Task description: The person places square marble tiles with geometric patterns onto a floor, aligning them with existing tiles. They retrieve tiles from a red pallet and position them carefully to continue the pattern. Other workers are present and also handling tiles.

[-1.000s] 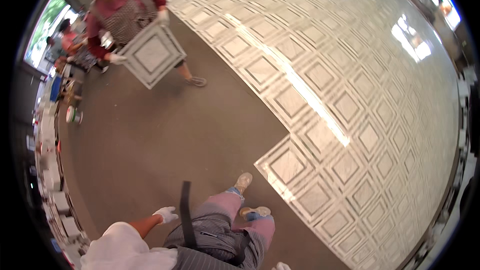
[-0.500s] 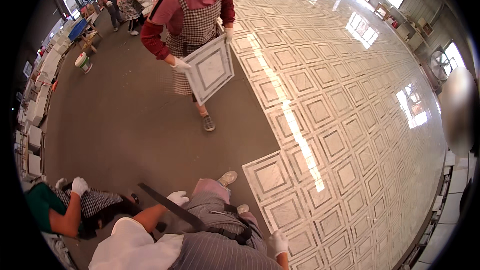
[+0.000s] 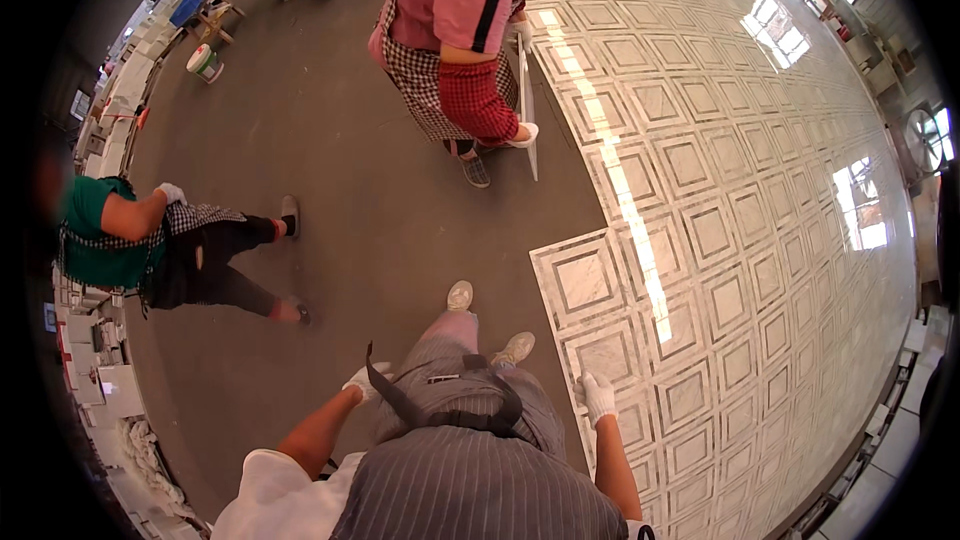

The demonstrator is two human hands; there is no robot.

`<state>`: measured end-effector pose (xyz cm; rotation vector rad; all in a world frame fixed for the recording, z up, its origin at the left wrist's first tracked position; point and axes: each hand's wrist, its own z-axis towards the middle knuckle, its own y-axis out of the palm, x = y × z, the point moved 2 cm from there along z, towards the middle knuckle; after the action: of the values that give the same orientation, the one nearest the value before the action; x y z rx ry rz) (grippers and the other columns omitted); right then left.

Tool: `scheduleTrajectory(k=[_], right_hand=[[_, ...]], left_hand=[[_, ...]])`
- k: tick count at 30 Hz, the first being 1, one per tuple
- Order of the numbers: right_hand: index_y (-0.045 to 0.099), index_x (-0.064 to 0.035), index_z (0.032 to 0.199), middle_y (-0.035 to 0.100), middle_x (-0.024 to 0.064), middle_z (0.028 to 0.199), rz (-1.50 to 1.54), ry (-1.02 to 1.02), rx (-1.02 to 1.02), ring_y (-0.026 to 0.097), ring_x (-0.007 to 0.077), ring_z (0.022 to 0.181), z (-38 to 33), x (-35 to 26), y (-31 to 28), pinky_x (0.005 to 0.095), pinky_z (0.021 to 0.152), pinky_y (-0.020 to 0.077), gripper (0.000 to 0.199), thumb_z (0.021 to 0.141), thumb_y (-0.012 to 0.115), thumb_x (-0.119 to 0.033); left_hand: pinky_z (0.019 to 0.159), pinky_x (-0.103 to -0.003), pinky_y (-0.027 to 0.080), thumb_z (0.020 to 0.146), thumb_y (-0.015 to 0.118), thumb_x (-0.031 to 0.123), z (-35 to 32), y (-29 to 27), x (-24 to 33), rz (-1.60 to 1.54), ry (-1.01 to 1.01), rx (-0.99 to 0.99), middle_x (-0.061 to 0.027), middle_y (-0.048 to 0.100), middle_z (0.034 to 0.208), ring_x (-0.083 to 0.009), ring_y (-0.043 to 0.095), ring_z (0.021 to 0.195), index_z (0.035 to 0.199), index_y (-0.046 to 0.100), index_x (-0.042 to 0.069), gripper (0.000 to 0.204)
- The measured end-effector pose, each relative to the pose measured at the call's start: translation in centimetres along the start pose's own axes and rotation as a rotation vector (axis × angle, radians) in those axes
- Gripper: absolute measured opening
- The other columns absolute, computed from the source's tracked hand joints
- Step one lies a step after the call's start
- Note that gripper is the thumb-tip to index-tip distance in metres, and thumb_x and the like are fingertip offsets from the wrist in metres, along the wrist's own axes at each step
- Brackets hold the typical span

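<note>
My left hand [image 3: 368, 381], in a white glove, hangs beside my left thigh near a loose black strap [image 3: 395, 398]. Its fingers are partly stretched out, and I see nothing in them. Out to my right, my right hand [image 3: 597, 396], also gloved in white, is held over the patterned marble floor tiles [image 3: 600, 360]. Its fingers are loosely bent and apart, with nothing visible in them. Ahead, a person in a pink top and checked apron [image 3: 450, 20] holds a square marble panel [image 3: 531, 115] upright, seen edge-on, at the border of the laid tiles.
Another person in a green top [image 3: 115, 225] stands at my left. A white and green bucket [image 3: 205, 63] and a blue-topped wooden stand [image 3: 192, 5] are at the far left. Stacked white boxes line the left wall [image 3: 120, 105]. A large fan [image 3: 925, 140] stands far right.
The person in pink has turned, so the panel now shows its edge. My view has swung, and both my forearms show more. The person in green now shows nearly whole.
</note>
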<state>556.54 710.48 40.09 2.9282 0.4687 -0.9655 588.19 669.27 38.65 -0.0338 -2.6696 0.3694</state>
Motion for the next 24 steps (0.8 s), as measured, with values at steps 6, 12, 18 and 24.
scheduleTrajectory(k=[6, 12, 18, 24], right_hand=[[0.062, -0.0059, 0.095, 0.057, -0.0001, 0.077, -0.125, -0.041, -0.132, 0.054, 0.0083, 0.062, -0.7, 2.0, 5.4, 0.0218, 0.051, 0.0432, 0.015, 0.093, 0.052, -0.017], [0.063, -0.0052, 0.101, 0.059, 0.0008, 0.077, -0.143, 0.023, 0.026, 0.056, 0.0093, 0.063, -1.5, 4.8, 11.3, 0.0229, 0.052, 0.0464, 0.020, 0.094, 0.054, -0.022], [0.066, -0.0017, 0.104, 0.065, 0.0080, 0.082, -0.391, -0.036, -0.109, 0.060, 0.0141, 0.064, -2.6, 7.2, 21.5, 0.0293, 0.063, 0.0495, 0.030, 0.088, 0.055, -0.024], [0.067, -0.0006, 0.104, 0.064, 0.0058, 0.076, -0.405, -0.226, -0.070, 0.058, 0.0129, 0.063, -3.8, 3.4, 31.7, 0.0273, 0.062, 0.0470, 0.030, 0.088, 0.058, -0.025]], left_hand=[[0.094, -0.038, 0.043, 0.091, 0.047, 0.014, -0.8, -2.7, -0.5, 0.107, 0.148, 0.024, -0.0188, 0.062, 0.117, -0.0316, 0.057, 0.113, 0.127, 0.053, 0.003, 0.038], [0.100, -0.036, 0.039, 0.092, 0.042, 0.021, 2.3, -9.3, -12.3, 0.103, 0.119, 0.079, -0.0177, 0.059, 0.125, -0.0301, 0.053, 0.120, 0.130, 0.053, 0.006, 0.042], [0.105, -0.033, 0.037, 0.085, 0.057, 0.022, -2.5, -19.2, -14.9, -0.144, -0.075, 0.294, -0.0180, 0.053, 0.133, -0.0277, 0.049, 0.126, 0.133, 0.047, -0.003, 0.055], [0.098, -0.031, 0.042, 0.082, 0.061, 0.021, -4.2, -24.4, -22.5, -0.310, -0.198, 0.367, -0.0170, 0.055, 0.130, -0.0257, 0.053, 0.120, 0.133, 0.047, -0.003, 0.058]])
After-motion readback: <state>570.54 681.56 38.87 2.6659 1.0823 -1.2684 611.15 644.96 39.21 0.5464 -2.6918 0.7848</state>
